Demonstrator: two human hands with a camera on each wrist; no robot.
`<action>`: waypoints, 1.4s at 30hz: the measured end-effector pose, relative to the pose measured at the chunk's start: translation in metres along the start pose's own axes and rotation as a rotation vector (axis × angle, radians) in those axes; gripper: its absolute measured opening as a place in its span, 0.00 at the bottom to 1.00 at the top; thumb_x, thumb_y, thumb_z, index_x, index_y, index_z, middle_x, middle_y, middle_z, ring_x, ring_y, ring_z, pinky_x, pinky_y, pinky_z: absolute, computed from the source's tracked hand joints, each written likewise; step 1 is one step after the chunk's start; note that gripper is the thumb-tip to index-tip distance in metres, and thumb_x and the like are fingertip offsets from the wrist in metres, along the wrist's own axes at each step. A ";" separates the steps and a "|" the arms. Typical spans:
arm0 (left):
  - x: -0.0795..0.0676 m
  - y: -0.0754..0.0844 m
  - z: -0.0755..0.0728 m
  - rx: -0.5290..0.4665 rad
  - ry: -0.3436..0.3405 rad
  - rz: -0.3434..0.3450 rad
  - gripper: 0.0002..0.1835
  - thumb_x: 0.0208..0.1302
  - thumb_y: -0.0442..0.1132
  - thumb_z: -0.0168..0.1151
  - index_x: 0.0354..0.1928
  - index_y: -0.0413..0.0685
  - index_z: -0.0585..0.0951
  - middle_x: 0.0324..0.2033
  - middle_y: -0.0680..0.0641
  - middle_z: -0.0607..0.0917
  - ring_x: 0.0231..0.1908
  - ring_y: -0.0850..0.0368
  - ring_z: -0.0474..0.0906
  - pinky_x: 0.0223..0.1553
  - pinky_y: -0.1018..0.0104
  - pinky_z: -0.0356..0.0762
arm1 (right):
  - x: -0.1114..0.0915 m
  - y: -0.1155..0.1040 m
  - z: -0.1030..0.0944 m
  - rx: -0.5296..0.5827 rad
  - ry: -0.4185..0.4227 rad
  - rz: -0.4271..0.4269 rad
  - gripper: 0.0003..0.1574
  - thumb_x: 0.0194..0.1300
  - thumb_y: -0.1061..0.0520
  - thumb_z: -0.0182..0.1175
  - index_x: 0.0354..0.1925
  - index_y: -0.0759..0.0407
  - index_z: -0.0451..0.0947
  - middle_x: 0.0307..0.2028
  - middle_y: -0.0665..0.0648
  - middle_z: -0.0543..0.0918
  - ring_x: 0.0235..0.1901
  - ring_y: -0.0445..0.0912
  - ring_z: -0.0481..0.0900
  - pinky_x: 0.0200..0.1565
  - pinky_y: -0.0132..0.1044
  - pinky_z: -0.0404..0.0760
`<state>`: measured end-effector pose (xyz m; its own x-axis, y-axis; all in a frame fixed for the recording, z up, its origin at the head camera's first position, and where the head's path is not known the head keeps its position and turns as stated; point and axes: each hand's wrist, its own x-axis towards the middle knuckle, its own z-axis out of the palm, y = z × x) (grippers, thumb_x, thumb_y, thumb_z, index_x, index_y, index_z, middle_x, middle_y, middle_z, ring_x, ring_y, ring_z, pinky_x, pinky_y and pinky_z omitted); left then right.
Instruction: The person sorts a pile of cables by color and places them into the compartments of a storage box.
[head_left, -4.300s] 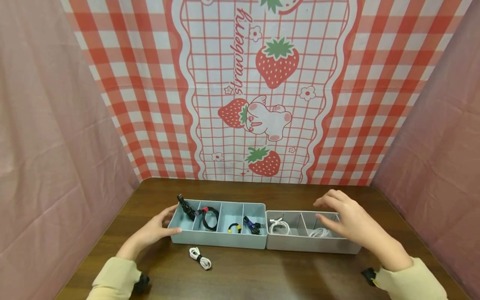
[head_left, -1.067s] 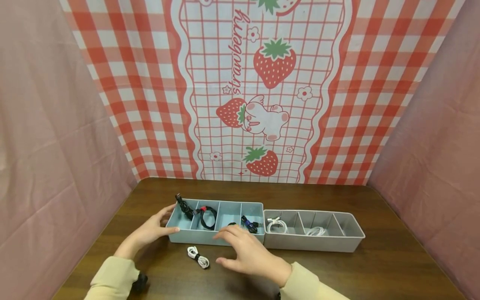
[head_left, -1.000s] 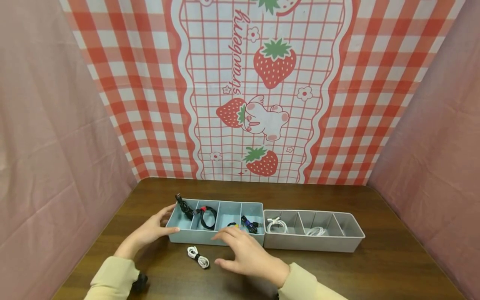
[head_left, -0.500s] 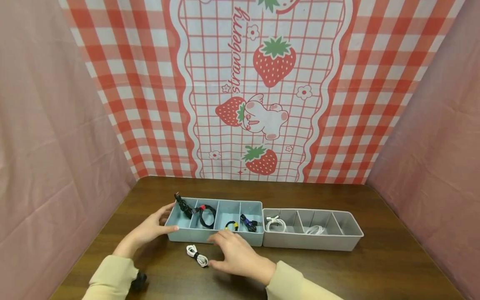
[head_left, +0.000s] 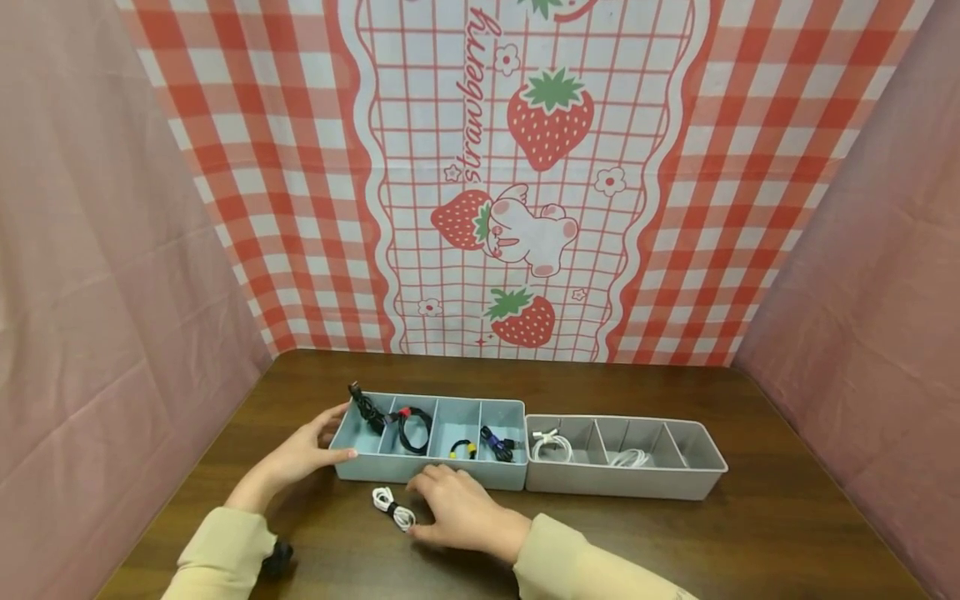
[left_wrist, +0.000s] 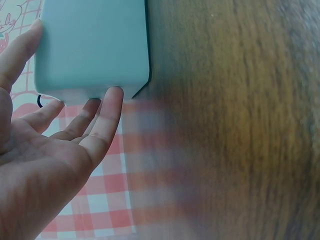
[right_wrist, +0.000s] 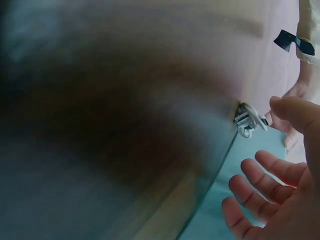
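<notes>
My left hand [head_left: 298, 457] holds the left end of a light blue divided box [head_left: 465, 475], thumb at the front corner and fingers round behind. In the left wrist view its fingertips press the wall of the blue box [left_wrist: 95, 45]. A bundled white cable [head_left: 393, 509] with a black tie lies on the table in front of this box. My right hand [head_left: 461, 512] is just right of the cable, thumb beside its right end and fingers spread. The right wrist view shows the white cable [right_wrist: 248, 120] beyond the thumb of the right hand [right_wrist: 285, 185], nothing between the fingers.
The blue box holds several black cables, including one with a red tie [head_left: 415, 429] and one with yellow ends [head_left: 462, 450]. A grey divided box [head_left: 626, 482] with white cables [head_left: 553, 446] adjoins it on the right. A checked cloth [head_left: 300, 167] hangs behind the wooden table [head_left: 675, 542].
My right hand has moved from above the grey box leftward to the bundled white cable, most recently edging closer to it. The left hand has stayed at the blue box's end.
</notes>
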<state>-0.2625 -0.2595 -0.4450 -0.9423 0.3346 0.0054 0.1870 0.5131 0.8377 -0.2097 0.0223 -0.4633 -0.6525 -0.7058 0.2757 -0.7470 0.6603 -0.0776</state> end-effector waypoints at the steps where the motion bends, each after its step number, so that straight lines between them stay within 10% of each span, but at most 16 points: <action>1: 0.000 -0.001 0.000 0.006 -0.001 0.001 0.45 0.59 0.42 0.66 0.72 0.41 0.51 0.64 0.29 0.63 0.60 0.33 0.65 0.54 0.44 0.70 | 0.001 -0.001 0.001 -0.004 -0.005 0.006 0.28 0.52 0.36 0.66 0.47 0.49 0.77 0.40 0.46 0.78 0.40 0.40 0.75 0.37 0.32 0.73; 42: -0.001 0.004 0.000 0.015 -0.006 -0.039 0.45 0.60 0.44 0.66 0.72 0.42 0.51 0.64 0.29 0.63 0.61 0.34 0.65 0.55 0.44 0.69 | -0.016 0.021 -0.015 -0.077 0.079 -0.104 0.09 0.50 0.44 0.67 0.24 0.43 0.77 0.24 0.41 0.68 0.23 0.35 0.67 0.22 0.28 0.62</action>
<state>-0.2604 -0.2578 -0.4422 -0.9475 0.3184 -0.0304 0.1542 0.5379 0.8288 -0.2128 0.0510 -0.4546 -0.5576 -0.7512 0.3531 -0.7962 0.6044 0.0285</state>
